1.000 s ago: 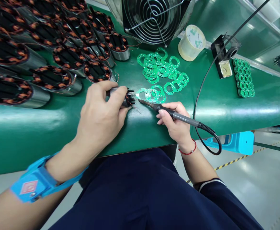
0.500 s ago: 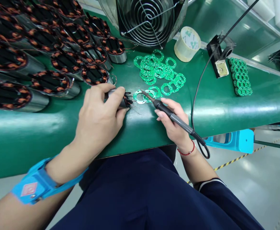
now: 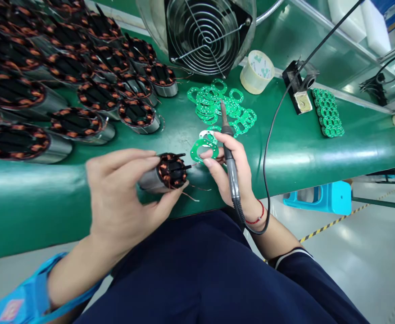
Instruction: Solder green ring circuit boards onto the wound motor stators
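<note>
Stator gripped in left hand, right hand pinching green ring board, clasping soldering iron

The person is wearing dark navy clothing, and a thin white stripe is edging the cuff of the dark sleeve on the right arm. A slim red bracelet is circling the right wrist. A bright blue wrist strap with a red-and-white diamond marking is wrapping the left forearm, and both hands are bare.
</note>
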Demonstrator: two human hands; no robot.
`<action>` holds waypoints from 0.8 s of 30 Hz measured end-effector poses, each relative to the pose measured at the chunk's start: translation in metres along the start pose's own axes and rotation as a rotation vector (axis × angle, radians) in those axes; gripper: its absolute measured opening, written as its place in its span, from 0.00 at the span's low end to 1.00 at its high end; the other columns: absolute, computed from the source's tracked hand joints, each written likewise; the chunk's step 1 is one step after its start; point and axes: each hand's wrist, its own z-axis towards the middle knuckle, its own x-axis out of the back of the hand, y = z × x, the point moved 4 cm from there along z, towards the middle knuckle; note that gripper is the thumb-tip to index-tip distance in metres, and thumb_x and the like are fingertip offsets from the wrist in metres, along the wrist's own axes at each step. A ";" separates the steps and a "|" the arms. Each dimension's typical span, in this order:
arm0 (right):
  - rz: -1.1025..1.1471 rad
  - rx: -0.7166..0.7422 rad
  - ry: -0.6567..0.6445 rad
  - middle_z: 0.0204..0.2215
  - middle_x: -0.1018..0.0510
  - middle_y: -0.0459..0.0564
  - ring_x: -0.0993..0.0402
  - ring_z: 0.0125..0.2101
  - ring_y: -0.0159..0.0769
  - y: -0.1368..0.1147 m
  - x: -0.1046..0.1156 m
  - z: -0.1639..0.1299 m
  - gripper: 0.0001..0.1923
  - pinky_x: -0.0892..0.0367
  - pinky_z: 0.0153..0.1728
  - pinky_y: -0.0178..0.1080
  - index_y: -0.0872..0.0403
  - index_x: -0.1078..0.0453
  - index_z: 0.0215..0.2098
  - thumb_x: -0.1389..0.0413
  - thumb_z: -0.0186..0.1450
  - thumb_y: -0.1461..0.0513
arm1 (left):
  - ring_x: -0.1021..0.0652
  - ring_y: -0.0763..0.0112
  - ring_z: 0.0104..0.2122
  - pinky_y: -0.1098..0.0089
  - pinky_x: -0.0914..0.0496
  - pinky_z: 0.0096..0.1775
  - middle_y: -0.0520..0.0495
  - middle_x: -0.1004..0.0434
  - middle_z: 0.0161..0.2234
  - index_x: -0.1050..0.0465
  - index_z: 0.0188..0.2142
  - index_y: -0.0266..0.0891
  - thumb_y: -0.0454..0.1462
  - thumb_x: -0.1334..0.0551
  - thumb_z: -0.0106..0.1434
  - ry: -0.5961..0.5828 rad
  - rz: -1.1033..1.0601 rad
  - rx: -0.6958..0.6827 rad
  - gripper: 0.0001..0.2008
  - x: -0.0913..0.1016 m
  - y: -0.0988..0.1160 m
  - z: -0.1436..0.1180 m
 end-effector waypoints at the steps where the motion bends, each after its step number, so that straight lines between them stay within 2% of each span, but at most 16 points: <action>1: 0.007 0.008 0.002 0.44 0.19 0.47 0.16 0.46 0.39 -0.003 -0.001 0.000 0.23 0.18 0.49 0.46 0.43 0.45 0.68 0.47 0.77 0.58 | 0.19 0.49 0.43 0.49 0.23 0.44 0.46 0.23 0.43 0.34 0.61 0.58 0.42 0.29 0.63 0.021 0.007 -0.019 0.29 0.004 0.003 -0.001; 3: 0.013 0.010 -0.002 0.43 0.20 0.47 0.16 0.47 0.39 -0.006 -0.003 0.000 0.23 0.18 0.50 0.47 0.42 0.45 0.67 0.47 0.77 0.59 | 0.19 0.49 0.40 0.49 0.22 0.40 0.47 0.24 0.42 0.38 0.66 0.63 0.42 0.29 0.63 0.049 0.021 -0.044 0.35 0.009 0.006 -0.002; 6: 0.017 0.011 -0.014 0.44 0.18 0.47 0.15 0.47 0.39 -0.008 -0.004 0.000 0.24 0.18 0.52 0.48 0.42 0.46 0.67 0.47 0.76 0.61 | 0.19 0.50 0.39 0.51 0.22 0.38 0.47 0.25 0.40 0.41 0.69 0.66 0.42 0.29 0.62 0.068 0.033 -0.069 0.39 0.013 0.009 -0.002; 9: 0.058 0.016 -0.016 0.45 0.17 0.48 0.15 0.47 0.39 -0.008 -0.006 -0.001 0.24 0.18 0.52 0.47 0.42 0.46 0.67 0.46 0.76 0.61 | 0.19 0.52 0.40 0.52 0.23 0.40 0.47 0.25 0.40 0.37 0.67 0.64 0.43 0.28 0.63 0.068 0.010 -0.039 0.36 0.011 0.007 -0.005; 11: 0.120 0.016 -0.001 0.45 0.16 0.48 0.15 0.46 0.38 -0.008 -0.007 -0.002 0.22 0.18 0.49 0.45 0.43 0.47 0.67 0.48 0.77 0.59 | 0.19 0.50 0.44 0.51 0.24 0.44 0.45 0.24 0.44 0.35 0.66 0.58 0.45 0.29 0.64 0.036 -0.037 0.049 0.33 0.007 0.002 -0.009; 13: 0.211 0.007 0.017 0.44 0.16 0.48 0.14 0.45 0.36 -0.007 -0.008 -0.001 0.20 0.18 0.45 0.42 0.44 0.47 0.66 0.51 0.79 0.54 | 0.20 0.50 0.47 0.52 0.24 0.46 0.43 0.25 0.48 0.35 0.65 0.51 0.47 0.32 0.66 -0.074 -0.130 0.173 0.30 -0.001 -0.007 -0.013; 16: 0.366 -0.041 -0.001 0.38 0.17 0.45 0.15 0.38 0.34 -0.006 -0.011 0.004 0.22 0.19 0.37 0.38 0.45 0.45 0.65 0.52 0.78 0.47 | 0.20 0.55 0.46 0.56 0.24 0.46 0.44 0.24 0.50 0.33 0.63 0.46 0.48 0.37 0.69 -0.336 -0.278 0.323 0.25 -0.018 -0.016 -0.017; 17: 0.407 -0.060 -0.030 0.36 0.18 0.44 0.16 0.34 0.34 -0.005 -0.012 0.006 0.23 0.20 0.33 0.37 0.46 0.44 0.64 0.51 0.77 0.45 | 0.20 0.55 0.47 0.55 0.25 0.48 0.44 0.22 0.50 0.32 0.61 0.46 0.48 0.37 0.69 -0.407 -0.278 0.333 0.23 -0.022 -0.016 -0.017; 19: 0.428 -0.077 -0.128 0.33 0.19 0.43 0.19 0.30 0.34 -0.004 -0.016 0.009 0.25 0.22 0.29 0.37 0.46 0.42 0.63 0.49 0.75 0.43 | 0.21 0.50 0.50 0.51 0.27 0.52 0.43 0.20 0.49 0.29 0.56 0.45 0.47 0.38 0.68 -0.474 -0.208 0.308 0.19 -0.030 -0.015 -0.014; 21: 0.347 -0.048 -0.215 0.34 0.20 0.43 0.19 0.31 0.35 -0.005 -0.016 0.009 0.27 0.20 0.33 0.39 0.45 0.41 0.65 0.48 0.75 0.43 | 0.22 0.46 0.51 0.47 0.30 0.54 0.41 0.19 0.48 0.28 0.53 0.45 0.45 0.39 0.67 -0.472 -0.104 0.276 0.16 -0.034 -0.012 -0.012; 24: 0.108 0.075 -0.224 0.43 0.19 0.48 0.17 0.43 0.39 -0.011 -0.008 0.003 0.28 0.19 0.48 0.46 0.45 0.42 0.68 0.45 0.74 0.46 | 0.23 0.44 0.52 0.45 0.30 0.54 0.38 0.20 0.49 0.28 0.54 0.44 0.44 0.41 0.68 -0.456 -0.054 0.274 0.17 -0.035 -0.015 -0.011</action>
